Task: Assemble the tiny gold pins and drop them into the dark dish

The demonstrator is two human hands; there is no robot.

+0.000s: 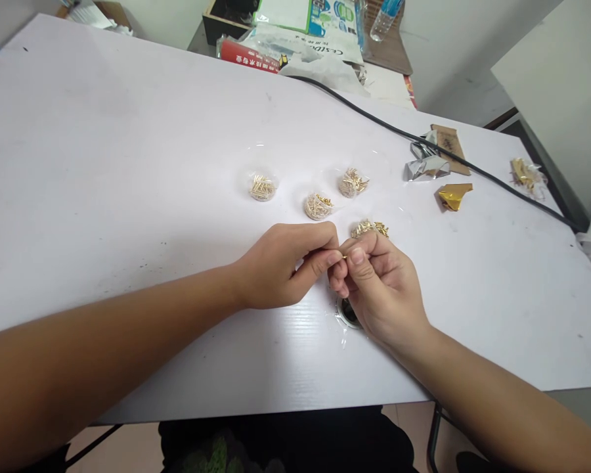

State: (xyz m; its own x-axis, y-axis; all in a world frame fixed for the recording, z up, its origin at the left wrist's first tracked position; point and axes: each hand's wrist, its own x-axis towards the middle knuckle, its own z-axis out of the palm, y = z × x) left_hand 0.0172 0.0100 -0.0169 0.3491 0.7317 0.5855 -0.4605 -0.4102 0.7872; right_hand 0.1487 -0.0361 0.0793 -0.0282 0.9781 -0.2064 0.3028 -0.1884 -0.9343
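Hands meeting over the near middle of the white table (pixel 128 164), seen from the head camera. Left hand (pixel 283 266) coming in from the left, knuckles up, fingers (pixel 320 259) pressed together on one end of a tiny gold pin (pixel 344 257). Right hand (pixel 374 286) coming in from the lower right, thumb and forefinger pinching the other end of the same pin, remaining fingers curled into the palm. Pin held just above the table, between the two sets of fingertips, only a short bit of it showing.

Just beyond the right hand, a loose heap of gold pins (pixel 369 228) lying on the table, near the knuckles. Farther back, three small clear dishes of like pins in a rough row: one at left (pixel 262 187), one in the middle (pixel 318 205), one at right (pixel 353 182), all apart from each other. Under the right wrist, a round hole in the table (pixel 347 314), partly covered by the hand.

To the right, a folded scrap of gold foil (pixel 454 196), a silver packet (pixel 426 167) and a brown card (pixel 449 146) close together. Black cable (pixel 374 118) running slantwise across the far right of the table. At the far right edge, a small clear bag with gold bits (pixel 526 174). Beyond the far edge, packets and boxes (pixel 295 33), too jumbled to tell apart.
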